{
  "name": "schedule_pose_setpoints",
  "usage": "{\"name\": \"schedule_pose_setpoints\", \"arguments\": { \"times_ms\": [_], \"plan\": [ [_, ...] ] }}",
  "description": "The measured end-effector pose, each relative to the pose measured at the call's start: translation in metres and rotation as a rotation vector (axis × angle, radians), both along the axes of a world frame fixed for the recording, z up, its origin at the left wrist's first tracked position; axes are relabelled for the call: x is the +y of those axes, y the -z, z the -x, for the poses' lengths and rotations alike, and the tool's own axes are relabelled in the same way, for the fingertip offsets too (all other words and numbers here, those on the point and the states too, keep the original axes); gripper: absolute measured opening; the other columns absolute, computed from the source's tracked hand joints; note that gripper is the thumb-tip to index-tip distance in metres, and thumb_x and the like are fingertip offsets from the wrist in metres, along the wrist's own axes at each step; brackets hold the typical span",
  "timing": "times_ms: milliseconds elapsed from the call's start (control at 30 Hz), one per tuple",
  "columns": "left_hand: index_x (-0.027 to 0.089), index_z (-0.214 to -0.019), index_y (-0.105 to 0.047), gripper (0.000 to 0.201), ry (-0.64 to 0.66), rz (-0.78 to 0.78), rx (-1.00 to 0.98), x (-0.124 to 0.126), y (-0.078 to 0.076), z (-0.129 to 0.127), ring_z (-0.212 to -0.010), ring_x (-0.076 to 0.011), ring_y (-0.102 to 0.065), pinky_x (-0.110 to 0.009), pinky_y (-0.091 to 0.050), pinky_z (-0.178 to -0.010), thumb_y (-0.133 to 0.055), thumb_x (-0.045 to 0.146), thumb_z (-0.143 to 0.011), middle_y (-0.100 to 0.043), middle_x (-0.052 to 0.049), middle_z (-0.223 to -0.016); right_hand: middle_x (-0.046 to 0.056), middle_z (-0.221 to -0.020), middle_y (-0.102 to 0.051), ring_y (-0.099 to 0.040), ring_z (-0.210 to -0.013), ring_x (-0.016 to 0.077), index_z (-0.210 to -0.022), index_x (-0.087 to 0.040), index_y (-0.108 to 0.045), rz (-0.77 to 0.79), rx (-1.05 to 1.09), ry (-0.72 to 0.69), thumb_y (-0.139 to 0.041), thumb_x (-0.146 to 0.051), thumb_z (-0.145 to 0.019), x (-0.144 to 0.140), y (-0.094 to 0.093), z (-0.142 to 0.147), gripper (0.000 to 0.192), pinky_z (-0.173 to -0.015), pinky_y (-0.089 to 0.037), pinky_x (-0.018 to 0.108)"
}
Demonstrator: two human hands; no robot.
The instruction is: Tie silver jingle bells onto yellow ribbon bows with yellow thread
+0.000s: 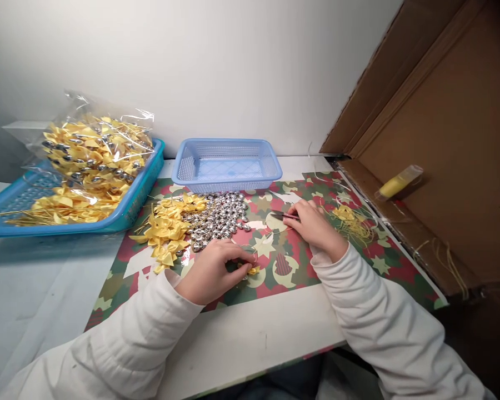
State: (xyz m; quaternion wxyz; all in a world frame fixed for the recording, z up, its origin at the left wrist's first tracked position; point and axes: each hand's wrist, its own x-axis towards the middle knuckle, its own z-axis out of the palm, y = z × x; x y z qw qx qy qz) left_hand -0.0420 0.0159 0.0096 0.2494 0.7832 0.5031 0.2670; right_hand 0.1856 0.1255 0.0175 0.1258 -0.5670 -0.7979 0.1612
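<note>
1. Left hand point(216, 269) pinches the yellow bow point(254, 270) at near centre; a light, steady grip should suit.
2. Right hand point(316, 226) holds the slim tool point(278, 215), farther right; its points best stay clear of fingers.

A small craft workshop, or a making corner, is shown here; whether it is set up in a home cannot be told. The white bench point(275, 328) is partly covered by a bright patterned sheet point(291, 272). Yellow bows point(166, 222) and shiny silver beads point(223, 216) are heaped side by side on it. More bows are kept in a clear bag point(98, 144) and a blue tray point(66, 228). A light blue basket point(227, 186) is placed at the back, and yellow thread point(360, 229) is piled to the right. The bench is edged by a plain white wall point(233, 72) and brown cardboard point(445, 100).
</note>
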Motion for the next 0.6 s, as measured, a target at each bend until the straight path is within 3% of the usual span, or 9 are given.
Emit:
{"name": "schedule_pose_setpoints", "arguments": {
  "times_ms": [133, 233, 333, 500, 600],
  "plan": [
    [0.025, -0.088, -0.075, 0.017, 0.025, 0.011, -0.033, 0.001, -0.001, 0.001, -0.08, -0.0192, -0.069, -0.031, -0.051, -0.075, -0.06, 0.022, -0.081, -0.078, -0.001, -0.088, 0.009, -0.097, -0.063, -0.055, -0.096, 0.0251, -0.086, -0.019, -0.053, -0.074, 0.268, 0.086, -0.058, -0.029, -0.084, 0.009, 0.005, -0.005, 0.012, -0.084, -0.041, 0.04],
    [0.025, -0.088, -0.075, 0.017, 0.032, 0.022, -0.049, 0.0, -0.001, 0.001, -0.079, -0.019, -0.069, -0.031, -0.051, -0.075, -0.061, 0.021, -0.08, -0.078, -0.001, -0.088, 0.009, -0.095, -0.063, -0.06, -0.086, 0.0204, -0.093, -0.019, -0.048, -0.113, 0.525, 0.076, -0.051, -0.035, -0.088, 0.015, 0.008, -0.008, 0.018, -0.075, -0.047, 0.035],
    [0.026, -0.088, -0.075, 0.018, 0.031, 0.019, -0.066, 0.0, -0.002, 0.001, -0.078, -0.0187, -0.07, -0.031, -0.05, -0.076, -0.063, 0.02, -0.077, -0.078, 0.0, -0.088, 0.008, -0.093, -0.063, -0.062, -0.086, 0.0184, -0.099, -0.019, -0.046, -0.201, 0.696, 0.088, -0.046, -0.042, -0.091, 0.017, 0.008, -0.009, 0.024, -0.076, -0.049, 0.033],
    [0.026, -0.088, -0.076, 0.021, 0.04, 0.022, -0.086, 0.0, -0.003, -0.001, -0.075, -0.018, -0.069, -0.031, -0.05, -0.076, -0.063, 0.016, -0.075, -0.078, 0.001, -0.085, 0.006, -0.083, -0.06, -0.062, -0.077, 0.0176, -0.101, -0.021, -0.051, -0.451, 0.878, 0.273, -0.032, -0.045, -0.096, 0.017, -0.006, -0.017, 0.031, -0.067, -0.049, 0.032],
    [0.026, -0.089, -0.076, 0.024, 0.047, 0.037, -0.099, 0.001, -0.003, -0.001, -0.076, -0.018, -0.07, -0.031, -0.05, -0.077, -0.063, 0.014, -0.073, -0.078, 0.0, -0.085, 0.004, -0.077, -0.056, -0.053, -0.057, 0.0131, -0.095, -0.021, -0.056, -0.345, 0.904, 0.15, -0.03, -0.043, -0.097, 0.005, -0.022, -0.019, 0.035, -0.052, -0.042, 0.028]
  ]
}}
